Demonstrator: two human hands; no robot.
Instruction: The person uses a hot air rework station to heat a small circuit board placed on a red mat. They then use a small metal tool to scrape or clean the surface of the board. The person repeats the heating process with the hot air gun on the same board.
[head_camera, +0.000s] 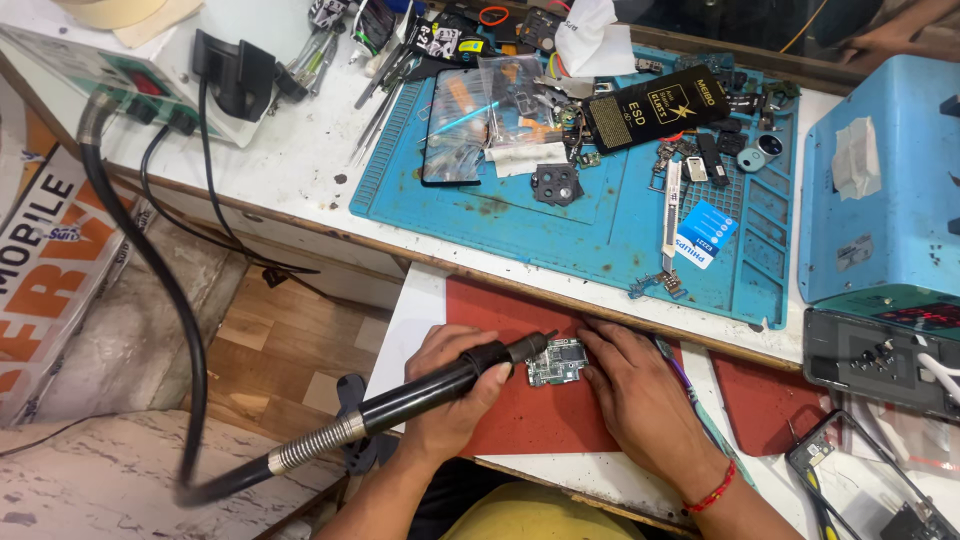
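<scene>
Both hands work close together at the near edge of the tabletop (300, 150). Left hand (450, 385) is wrapped tight around the black handle of a hot-air wand (440, 385), fingers closed over it, with the wand's metal nozzle pointing right and its tip right at the upper left corner of a small green circuit board (556, 362). From the back of the handle a ribbed metal collar leads into a thick black hose (150, 270), which loops down off the bench and climbs back to a white station box (110, 75) at the far left. Right hand (640, 395) lies flat, palm down, on a dark red mat (520, 420), its fingers stretched out and its fingertips touching the right edge of the board; it grips nothing. A red thread band (715, 490) circles that wrist. The board rests on the red mat between the two hands, just in front of the person. Beyond it lies a blue work mat (600, 240) strewn with small parts, among them a dark phone screen (455, 130), a black camera frame (557, 184), a black flat packet (655, 108) and a small blue-and-white pack (705, 233). To the right stands a light blue machine (880, 180), with an opened phone body (880, 362) just in front of it.
</scene>
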